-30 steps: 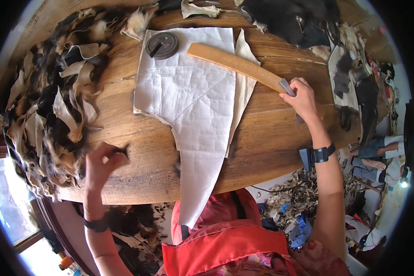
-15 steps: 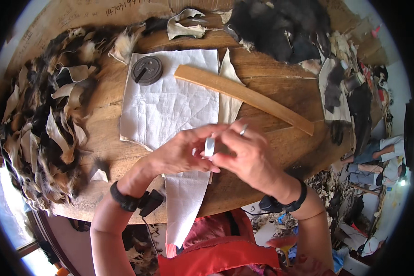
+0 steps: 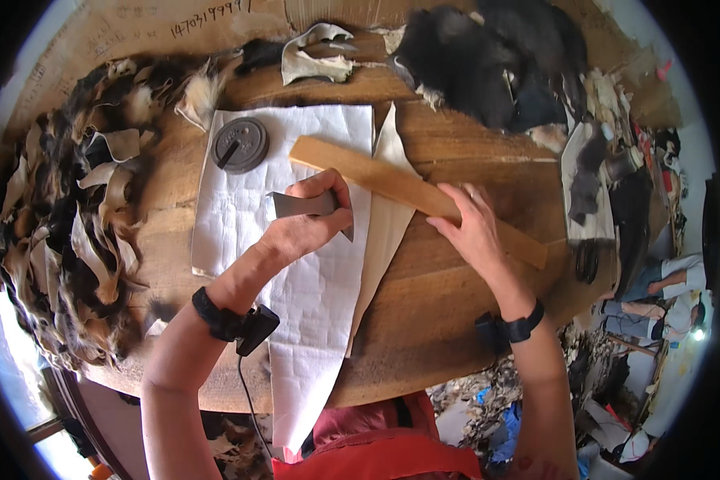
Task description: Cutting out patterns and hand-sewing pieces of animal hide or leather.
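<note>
My left hand (image 3: 308,220), above the white backing sheet (image 3: 312,336), is closed around a flat grey metal blade (image 3: 302,205). One broad end of the blade sticks out to the left, and a pointed tip shows below the fingers. My right hand (image 3: 474,220) is at the wooden strip (image 3: 376,174), with fingers at its far edge and thumb at its near edge. The strip slants across the sheet and a pale hide piece (image 3: 392,232). A dark round weight (image 3: 241,146) with a slot rests on the sheet's far left corner.
Fur and hide scraps (image 3: 88,216) heap along the left side of the wooden table (image 3: 448,308). Black fur (image 3: 488,68) lies at the back right. Black-handled scissors (image 3: 588,260) are near the right edge. Other people sit at far right.
My hands, together at the blade before, have separated. The left has moved up and left with the blade in its grip; the right has come onto the wooden strip.
</note>
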Tool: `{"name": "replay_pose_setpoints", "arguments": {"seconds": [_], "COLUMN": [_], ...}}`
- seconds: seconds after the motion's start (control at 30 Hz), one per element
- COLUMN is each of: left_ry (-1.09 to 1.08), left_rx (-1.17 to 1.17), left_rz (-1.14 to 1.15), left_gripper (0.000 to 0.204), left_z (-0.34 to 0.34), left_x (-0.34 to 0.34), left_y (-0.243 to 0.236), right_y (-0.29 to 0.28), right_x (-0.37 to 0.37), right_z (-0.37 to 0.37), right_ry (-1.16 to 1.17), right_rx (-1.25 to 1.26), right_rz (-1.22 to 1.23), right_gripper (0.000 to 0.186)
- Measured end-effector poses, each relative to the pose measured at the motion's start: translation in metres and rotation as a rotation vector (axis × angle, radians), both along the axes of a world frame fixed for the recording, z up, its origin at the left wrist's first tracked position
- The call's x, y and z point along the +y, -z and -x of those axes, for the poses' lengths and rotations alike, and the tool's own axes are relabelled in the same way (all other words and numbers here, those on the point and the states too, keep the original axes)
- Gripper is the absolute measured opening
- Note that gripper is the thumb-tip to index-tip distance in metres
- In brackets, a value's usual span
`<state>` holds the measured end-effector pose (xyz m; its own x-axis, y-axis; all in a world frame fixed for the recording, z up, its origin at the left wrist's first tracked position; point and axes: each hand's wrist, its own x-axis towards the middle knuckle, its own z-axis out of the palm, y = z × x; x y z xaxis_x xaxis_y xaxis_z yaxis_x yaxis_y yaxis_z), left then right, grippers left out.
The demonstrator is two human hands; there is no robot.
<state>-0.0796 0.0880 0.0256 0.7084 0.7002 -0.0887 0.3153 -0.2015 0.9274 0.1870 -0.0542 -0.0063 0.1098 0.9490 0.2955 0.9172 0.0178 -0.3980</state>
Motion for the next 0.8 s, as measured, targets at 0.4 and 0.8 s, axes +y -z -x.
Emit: {"name": "replay_pose_setpoints", "arguments": {"seconds": [0.4, 0.8], "left_ry": [0.008, 0.038], "left_rx": [-0.015, -0.113], "left_rz": [0.099, 0.337], "left_gripper": [0.012, 0.013], "left_z": [-0.052, -0.054], "left_x": [0.049, 0.058], "left_y": [0.019, 0.018], "right_y": [-0.012, 0.009], "right_x": [0.053, 0.131], "right_z": [-0.009, 0.03], "right_ry": [0.13, 0.194], "right_rx": [0.098, 0.657], "right_rz": [-0.104, 0.128], "right_gripper": [0.042, 0.052]}}
